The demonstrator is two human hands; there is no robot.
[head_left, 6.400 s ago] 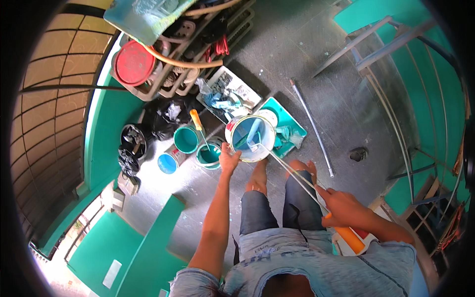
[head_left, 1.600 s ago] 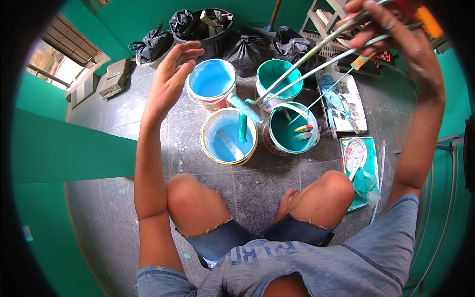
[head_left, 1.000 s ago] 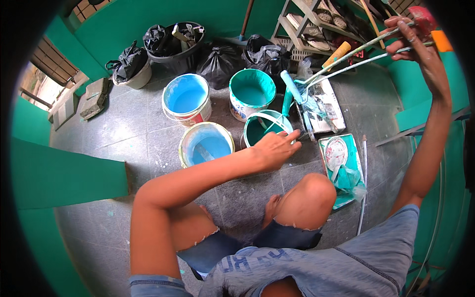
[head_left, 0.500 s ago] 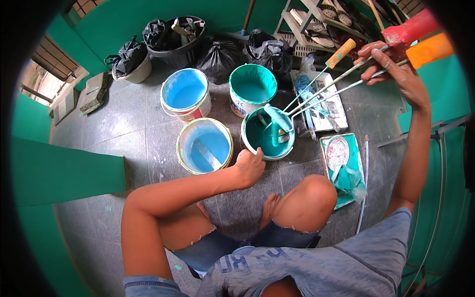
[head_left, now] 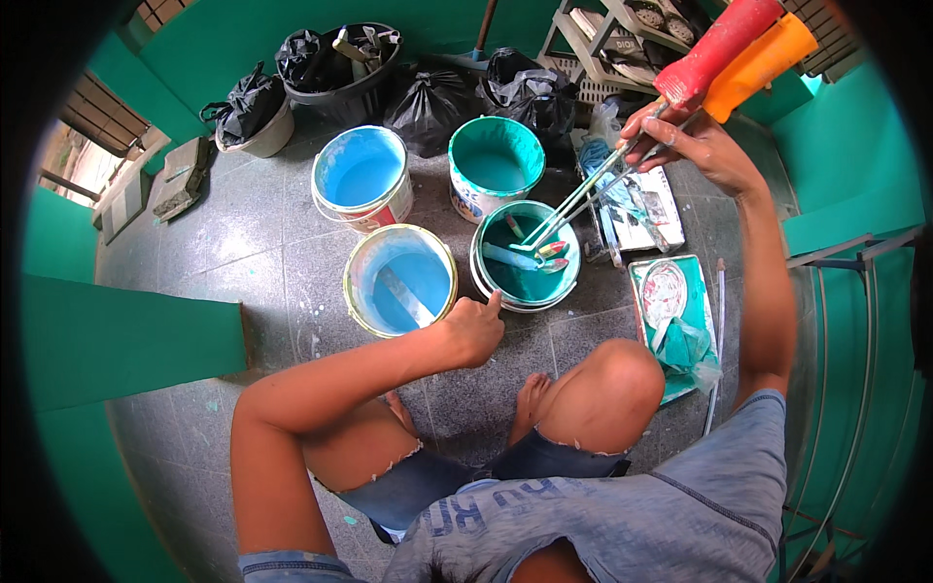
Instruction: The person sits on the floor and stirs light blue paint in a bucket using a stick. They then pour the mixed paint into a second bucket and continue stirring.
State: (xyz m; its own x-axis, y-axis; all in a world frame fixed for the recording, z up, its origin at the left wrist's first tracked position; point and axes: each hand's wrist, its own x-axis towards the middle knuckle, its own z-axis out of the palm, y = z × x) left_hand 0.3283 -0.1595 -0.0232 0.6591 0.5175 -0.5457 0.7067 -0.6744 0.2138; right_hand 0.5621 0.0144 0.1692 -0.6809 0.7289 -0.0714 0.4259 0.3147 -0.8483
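Observation:
My right hand [head_left: 695, 151] is closed around the wire rods of paint rollers, just below their red handle [head_left: 714, 53] and orange handle [head_left: 763, 68]. Their rods slant down into a white bucket [head_left: 479, 282] of dark teal liquid. In that liquid lie a light blue roller head [head_left: 510, 257] and brush-like pieces with red and whitish parts [head_left: 552, 264]; the other roller heads are hard to make out. At the bucket's near left rim, my left hand [head_left: 473, 330] grips the edge with bent fingers.
Left of it stand a bucket of blue liquid with a flat stick [head_left: 403, 294] and a blue-coated bucket [head_left: 360, 167]. Behind is a green-coated bucket [head_left: 497, 160]. Paint trays [head_left: 700, 291] lie to the right. Black bags [head_left: 432, 112] and a shoe rack [head_left: 583, 49] line the wall.
My right hand has moved left, bringing the rods steeper and the roller heads down into the liquid. A smaller yellow-orange handle seen before no longer shows. My left hand stays by the rim.

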